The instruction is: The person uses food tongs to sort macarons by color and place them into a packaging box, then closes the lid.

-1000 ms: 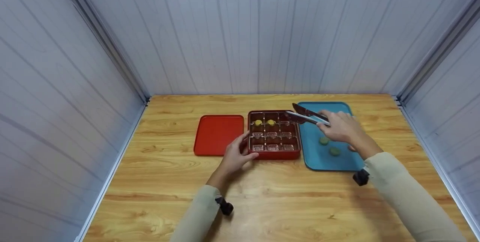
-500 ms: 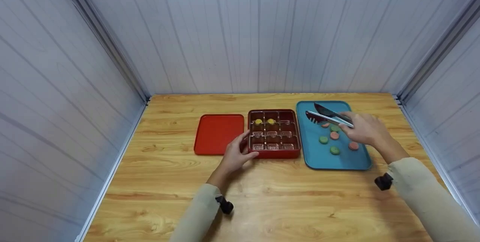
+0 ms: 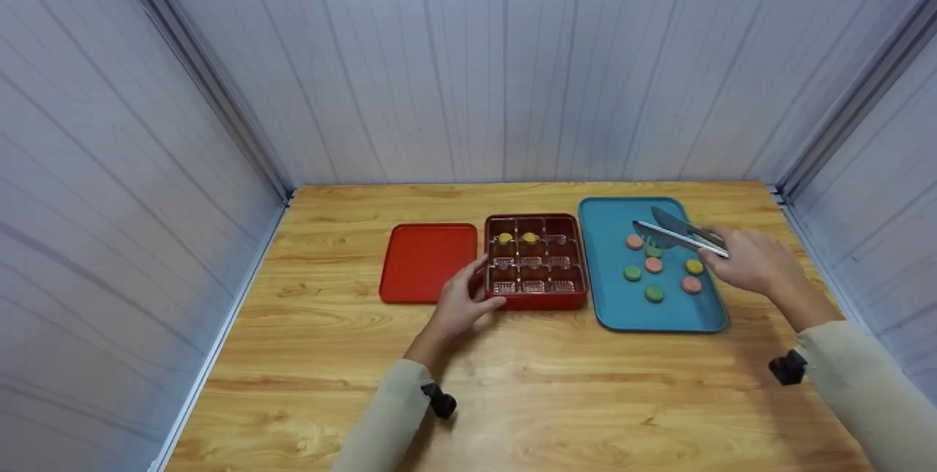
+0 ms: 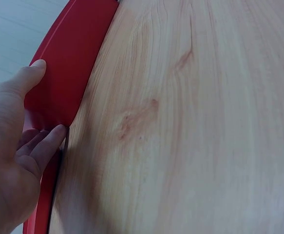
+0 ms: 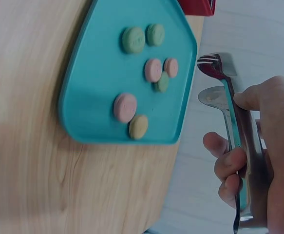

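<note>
My left hand [image 3: 460,302] grips the front left corner of a red box [image 3: 536,302], thumb against its front wall and fingers along its left side. A divided plastic insert fills the box; one yellow macaron [image 3: 505,238] sits in the back left compartment and another [image 3: 529,238] in the back middle one. In my right hand [image 3: 758,260] are metal tongs [image 5: 251,161], their fork-shaped and spoon-shaped ends apart with nothing between them. They hang over the far right part of a blue tray [image 3: 613,311], where pink macarons [image 3: 691,285], green macarons [image 3: 654,293] and one yellow macaron [image 3: 694,266] lie.
A flat red lid [image 3: 428,263] lies left of the box, partly behind my left hand. The box and the tray stand close side by side on the wooden table [image 3: 556,399]. Pale panelled walls [image 3: 468,69] enclose the table at the back and both sides.
My right hand has carried the empty tongs rightward from over the box to the right part of the tray, uncovering more macarons. My left hand and the box have stayed in place.
</note>
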Tool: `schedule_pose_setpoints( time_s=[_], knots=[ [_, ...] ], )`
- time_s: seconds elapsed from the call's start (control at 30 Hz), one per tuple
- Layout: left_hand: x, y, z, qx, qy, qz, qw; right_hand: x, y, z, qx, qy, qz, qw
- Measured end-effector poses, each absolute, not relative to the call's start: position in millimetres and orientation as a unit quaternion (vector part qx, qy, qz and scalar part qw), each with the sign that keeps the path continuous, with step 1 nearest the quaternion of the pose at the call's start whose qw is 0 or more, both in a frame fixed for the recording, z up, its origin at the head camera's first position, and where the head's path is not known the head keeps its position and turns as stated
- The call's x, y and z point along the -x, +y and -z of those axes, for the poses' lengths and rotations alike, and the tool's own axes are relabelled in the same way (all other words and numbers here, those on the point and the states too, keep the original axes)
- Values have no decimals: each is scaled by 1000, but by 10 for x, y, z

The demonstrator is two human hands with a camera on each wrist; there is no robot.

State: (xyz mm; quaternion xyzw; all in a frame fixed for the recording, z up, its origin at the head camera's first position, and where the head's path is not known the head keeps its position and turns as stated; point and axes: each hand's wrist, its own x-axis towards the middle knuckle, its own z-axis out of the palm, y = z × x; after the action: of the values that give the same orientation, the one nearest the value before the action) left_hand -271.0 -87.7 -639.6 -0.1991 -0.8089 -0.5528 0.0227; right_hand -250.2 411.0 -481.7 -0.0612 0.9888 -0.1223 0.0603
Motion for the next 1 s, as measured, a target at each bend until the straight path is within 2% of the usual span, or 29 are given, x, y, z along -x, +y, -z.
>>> schedule_pose_setpoints(
  time_s=[0.13,0.33,0.57,0.77,1.0],
  knots=[
    [2670,-871,6313,187,-802,567,-1,2459,4242,4820,53,991,111,57],
    [2710,-881,6386,203,-813,545,27,2397,4399,4828,48,992,102,57],
    [2627,-838,6188,167,-813,557,-24,2298,4542,4860,39,989,112,84],
    [2622,-826,6164,154,-815,558,-26,2236,4624,4918,40,991,99,86],
    [2687,-859,6328,172,-814,555,-7,2185,4656,5032,42,991,100,84]
  ],
)
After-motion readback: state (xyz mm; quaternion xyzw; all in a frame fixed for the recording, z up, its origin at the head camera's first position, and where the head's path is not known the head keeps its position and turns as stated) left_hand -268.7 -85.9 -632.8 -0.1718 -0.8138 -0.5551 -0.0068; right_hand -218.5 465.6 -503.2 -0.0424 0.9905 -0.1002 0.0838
